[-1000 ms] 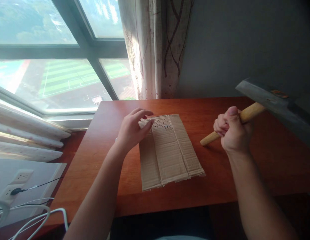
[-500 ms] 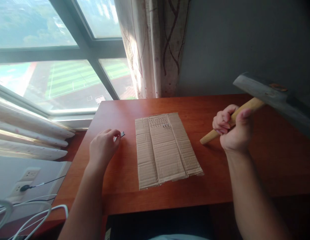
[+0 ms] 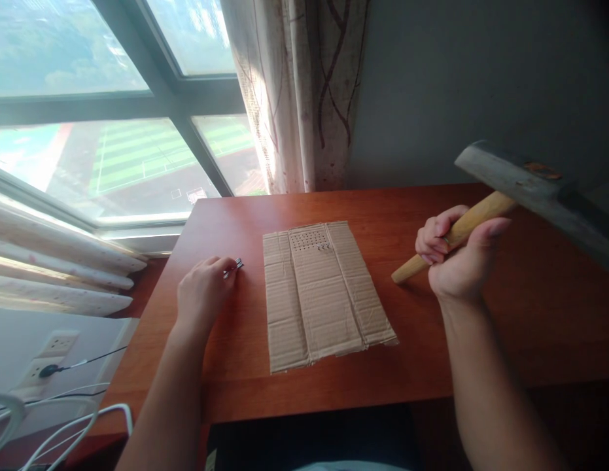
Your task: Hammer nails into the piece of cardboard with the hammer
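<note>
My right hand point(image 3: 456, 252) is wrapped round the wooden handle of a hammer point(image 3: 485, 209), its thumb lying along the grip. The hammer is raised over the right of the table, metal head up and to the right. My left hand point(image 3: 206, 288) is by the table's left side, fingertips pinched on small metal nails point(image 3: 239, 263); how many they grip is hidden. Between the hands lies a flat piece of cardboard point(image 3: 328, 294). Rows of small holes mark its far part, and several small shiny nails point(image 3: 324, 247) stand in it beside the holes.
All this is on a reddish-brown wooden table point(image 3: 235, 392). Behind it are a window point(image 3: 137, 157), a patterned curtain point(image 3: 304, 98) and a grey wall point(image 3: 456, 85). At lower left are a wall socket point(image 3: 53, 353) and white cables point(image 3: 88, 425).
My left fingers have shifted slightly over the nails. My right thumb has straightened a little along the handle, and the hammer has moved slightly left. The cardboard stays put as the view shifts slightly.
</note>
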`<action>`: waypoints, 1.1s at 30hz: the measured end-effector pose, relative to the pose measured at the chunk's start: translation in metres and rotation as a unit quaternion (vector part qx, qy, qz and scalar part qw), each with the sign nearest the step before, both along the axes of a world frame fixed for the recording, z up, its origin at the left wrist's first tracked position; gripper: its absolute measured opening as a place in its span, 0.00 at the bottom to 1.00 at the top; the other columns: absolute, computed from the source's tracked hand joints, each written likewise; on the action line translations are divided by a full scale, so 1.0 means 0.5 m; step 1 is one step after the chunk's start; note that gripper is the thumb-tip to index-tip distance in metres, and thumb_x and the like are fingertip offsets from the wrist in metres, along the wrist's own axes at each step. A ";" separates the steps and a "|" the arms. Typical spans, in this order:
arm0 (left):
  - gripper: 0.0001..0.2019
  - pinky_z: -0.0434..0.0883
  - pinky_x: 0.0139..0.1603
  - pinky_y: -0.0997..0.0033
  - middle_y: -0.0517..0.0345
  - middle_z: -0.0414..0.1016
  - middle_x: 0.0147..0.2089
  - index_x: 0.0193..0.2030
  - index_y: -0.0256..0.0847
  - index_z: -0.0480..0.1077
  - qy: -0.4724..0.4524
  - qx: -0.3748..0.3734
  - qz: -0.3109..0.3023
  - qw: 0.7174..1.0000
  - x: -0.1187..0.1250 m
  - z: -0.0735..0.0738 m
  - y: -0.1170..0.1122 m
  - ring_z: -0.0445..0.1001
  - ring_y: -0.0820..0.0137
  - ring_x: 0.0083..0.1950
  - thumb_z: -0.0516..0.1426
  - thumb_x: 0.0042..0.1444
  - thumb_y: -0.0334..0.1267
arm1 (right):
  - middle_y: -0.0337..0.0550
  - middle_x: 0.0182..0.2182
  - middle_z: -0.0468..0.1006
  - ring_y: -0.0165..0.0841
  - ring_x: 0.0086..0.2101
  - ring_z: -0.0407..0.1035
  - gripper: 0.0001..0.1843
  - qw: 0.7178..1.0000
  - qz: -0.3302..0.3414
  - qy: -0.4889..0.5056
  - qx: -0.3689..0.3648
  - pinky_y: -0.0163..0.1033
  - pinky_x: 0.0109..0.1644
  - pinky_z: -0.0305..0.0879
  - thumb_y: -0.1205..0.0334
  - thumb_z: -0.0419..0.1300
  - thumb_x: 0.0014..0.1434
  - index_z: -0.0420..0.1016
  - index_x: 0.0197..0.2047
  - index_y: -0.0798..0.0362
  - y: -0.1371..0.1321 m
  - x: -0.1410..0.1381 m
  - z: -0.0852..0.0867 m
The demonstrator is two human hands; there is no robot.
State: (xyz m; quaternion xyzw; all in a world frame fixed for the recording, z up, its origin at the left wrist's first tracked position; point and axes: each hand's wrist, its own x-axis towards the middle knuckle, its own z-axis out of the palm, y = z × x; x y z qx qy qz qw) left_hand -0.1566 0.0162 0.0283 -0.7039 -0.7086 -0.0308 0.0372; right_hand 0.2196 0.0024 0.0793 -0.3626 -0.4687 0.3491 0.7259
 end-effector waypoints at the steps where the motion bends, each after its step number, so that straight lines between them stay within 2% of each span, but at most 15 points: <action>1: 0.13 0.58 0.30 0.68 0.58 0.79 0.44 0.42 0.47 0.76 0.001 -0.001 0.000 1.000 0.001 0.001 0.000 0.76 0.63 0.41 0.51 0.64 0.46 | 0.28 0.14 0.51 0.23 0.14 0.44 0.33 1.000 -0.002 0.001 0.000 0.33 0.16 0.37 0.27 0.58 0.52 0.61 0.24 0.50 0.000 -0.001 0.000; 10: 0.14 0.60 0.31 0.66 0.58 0.79 0.45 0.41 0.46 0.77 0.016 0.004 -0.004 1.000 0.004 0.000 -0.002 0.76 0.62 0.41 0.50 0.65 0.45 | 0.29 0.14 0.51 0.23 0.14 0.43 0.32 1.000 -0.007 0.002 -0.005 0.34 0.16 0.36 0.27 0.58 0.53 0.61 0.24 0.50 0.001 0.001 -0.002; 19: 0.15 0.62 0.31 0.66 0.54 0.78 0.46 0.42 0.44 0.75 0.044 -0.012 -0.023 0.999 0.002 -0.005 0.000 0.77 0.60 0.44 0.49 0.65 0.45 | 0.29 0.14 0.50 0.23 0.14 0.44 0.32 1.000 0.001 -0.002 -0.004 0.34 0.16 0.36 0.27 0.58 0.53 0.61 0.24 0.50 0.002 -0.001 -0.002; 27: 0.14 0.60 0.30 0.68 0.55 0.79 0.45 0.41 0.45 0.75 0.015 0.008 -0.020 1.000 0.003 0.006 -0.005 0.77 0.62 0.42 0.50 0.65 0.46 | 0.28 0.14 0.49 0.23 0.14 0.43 0.33 1.000 -0.012 -0.010 -0.012 0.34 0.15 0.36 0.25 0.57 0.51 0.60 0.24 0.49 0.002 -0.001 -0.001; 33: 0.16 0.59 0.30 0.66 0.54 0.78 0.43 0.42 0.45 0.75 -0.006 0.016 0.004 1.000 -0.007 0.022 -0.013 0.76 0.62 0.36 0.49 0.65 0.47 | 0.29 0.14 0.49 0.23 0.14 0.43 0.33 1.000 -0.007 -0.001 -0.002 0.34 0.15 0.35 0.27 0.57 0.53 0.61 0.24 0.50 0.002 -0.001 0.001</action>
